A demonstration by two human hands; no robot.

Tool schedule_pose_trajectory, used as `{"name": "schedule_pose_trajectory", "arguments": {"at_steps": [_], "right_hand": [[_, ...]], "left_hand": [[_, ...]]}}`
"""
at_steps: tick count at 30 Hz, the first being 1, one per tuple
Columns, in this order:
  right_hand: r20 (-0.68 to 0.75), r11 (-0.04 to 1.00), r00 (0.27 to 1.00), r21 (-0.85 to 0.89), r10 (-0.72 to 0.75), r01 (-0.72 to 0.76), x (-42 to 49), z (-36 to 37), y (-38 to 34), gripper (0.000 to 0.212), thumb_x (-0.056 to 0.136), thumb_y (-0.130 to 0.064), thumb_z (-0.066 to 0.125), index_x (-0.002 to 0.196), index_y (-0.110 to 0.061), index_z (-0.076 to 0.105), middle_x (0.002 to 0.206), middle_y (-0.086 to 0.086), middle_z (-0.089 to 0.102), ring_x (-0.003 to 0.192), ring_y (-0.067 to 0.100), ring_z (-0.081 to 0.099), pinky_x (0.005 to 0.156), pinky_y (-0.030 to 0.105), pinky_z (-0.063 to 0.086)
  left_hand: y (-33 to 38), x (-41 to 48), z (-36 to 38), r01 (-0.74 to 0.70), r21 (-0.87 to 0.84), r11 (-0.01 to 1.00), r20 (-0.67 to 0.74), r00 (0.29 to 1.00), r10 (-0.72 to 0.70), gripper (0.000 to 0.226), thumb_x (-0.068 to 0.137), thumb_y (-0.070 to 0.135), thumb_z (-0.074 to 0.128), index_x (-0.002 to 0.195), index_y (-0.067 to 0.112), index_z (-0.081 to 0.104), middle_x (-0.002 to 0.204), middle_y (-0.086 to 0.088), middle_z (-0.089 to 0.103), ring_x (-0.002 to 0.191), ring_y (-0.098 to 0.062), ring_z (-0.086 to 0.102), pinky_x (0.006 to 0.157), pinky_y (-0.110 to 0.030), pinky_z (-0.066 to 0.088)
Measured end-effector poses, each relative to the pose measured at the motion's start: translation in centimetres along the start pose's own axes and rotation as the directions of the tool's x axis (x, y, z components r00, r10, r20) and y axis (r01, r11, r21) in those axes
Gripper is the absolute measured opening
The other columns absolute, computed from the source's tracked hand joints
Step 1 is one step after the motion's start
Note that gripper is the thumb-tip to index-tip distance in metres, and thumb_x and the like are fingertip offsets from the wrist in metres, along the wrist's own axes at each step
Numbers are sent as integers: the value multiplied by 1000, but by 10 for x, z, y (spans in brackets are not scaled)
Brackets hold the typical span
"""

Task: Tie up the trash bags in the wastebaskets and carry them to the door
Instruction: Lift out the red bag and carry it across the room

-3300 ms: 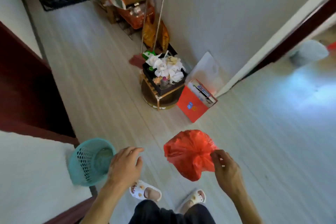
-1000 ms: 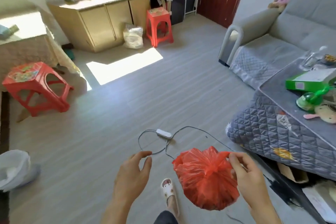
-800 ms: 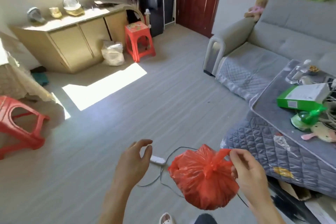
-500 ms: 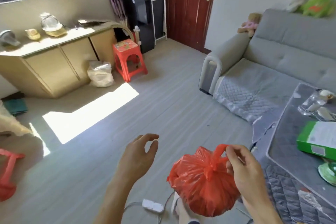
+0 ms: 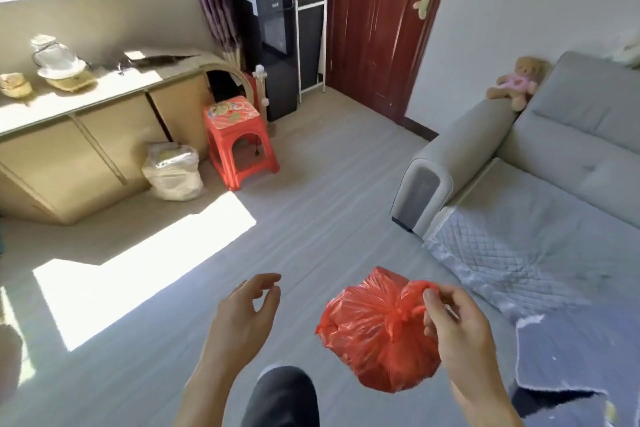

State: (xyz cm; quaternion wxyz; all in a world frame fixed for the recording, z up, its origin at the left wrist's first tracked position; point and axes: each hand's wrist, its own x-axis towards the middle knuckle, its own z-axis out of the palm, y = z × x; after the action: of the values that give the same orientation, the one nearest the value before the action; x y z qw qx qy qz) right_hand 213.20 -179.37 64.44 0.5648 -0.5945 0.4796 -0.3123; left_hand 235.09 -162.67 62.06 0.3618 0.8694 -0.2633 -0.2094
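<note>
A tied red trash bag (image 5: 375, 334) hangs low in the middle of the head view, knotted at its top. My right hand (image 5: 457, 326) pinches the knot and carries the bag clear of the floor. To the left of the bag my left hand (image 5: 244, 317) floats with curled fingers apart and nothing in it. A dark red door (image 5: 375, 24) stands shut at the far end of the room, straight ahead. No wastebasket is in view.
A grey sofa (image 5: 540, 184) with a quilted cover fills the right side. A red plastic stool (image 5: 237, 139), a white sack (image 5: 173, 172) and a beige cabinet (image 5: 86, 146) line the left wall. A water dispenser (image 5: 273, 42) stands left of the door. Grey floor (image 5: 304, 218) runs between them.
I have left the hallway and walked into the living room; over the last second the view has swung toward the red door and come closer. The bag stays in my right hand.
</note>
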Motion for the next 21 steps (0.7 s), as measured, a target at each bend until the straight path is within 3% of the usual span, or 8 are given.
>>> {"name": "schedule_pose_trajectory", "arguments": {"at_steps": [5,9,15,21], "right_hand": [[-27,1000,1000,-15,-7,6,126,55,-16,13,96,-16,60,86,-15,69,59,-6,58,57,6,53,63,28,46],[-87,1000,996,5,19,-18,218,95,-32,15,94,-17,62,81,-19,71,58,-5,59,56,6,53,62,29,45],[-232,997,971,68,56,-41,355,134,-71,16,92,-13,65,80,-20,73,63,-4,68,54,2,57,56,19,48],[-243,995,969,95,48,-26,501,165,-82,17,90,-14,66,77,-22,74,64,5,65,57,7,55,59,27,46]], "left_hand": [[13,149,5,-21,7,1000,55,998,21,18,97,39,51,111,46,59,114,23,64,108,-1,58,88,-25,47],[38,270,-10,-58,-5,998,85,995,58,19,96,35,55,112,40,64,112,22,64,108,-2,59,90,-25,45],[102,455,-12,-148,41,988,160,977,139,18,95,33,57,109,41,66,108,19,66,105,-5,60,86,-28,46],[168,626,44,-278,124,953,235,941,244,17,94,35,56,105,46,63,107,19,66,104,-4,62,88,-30,49]]}}
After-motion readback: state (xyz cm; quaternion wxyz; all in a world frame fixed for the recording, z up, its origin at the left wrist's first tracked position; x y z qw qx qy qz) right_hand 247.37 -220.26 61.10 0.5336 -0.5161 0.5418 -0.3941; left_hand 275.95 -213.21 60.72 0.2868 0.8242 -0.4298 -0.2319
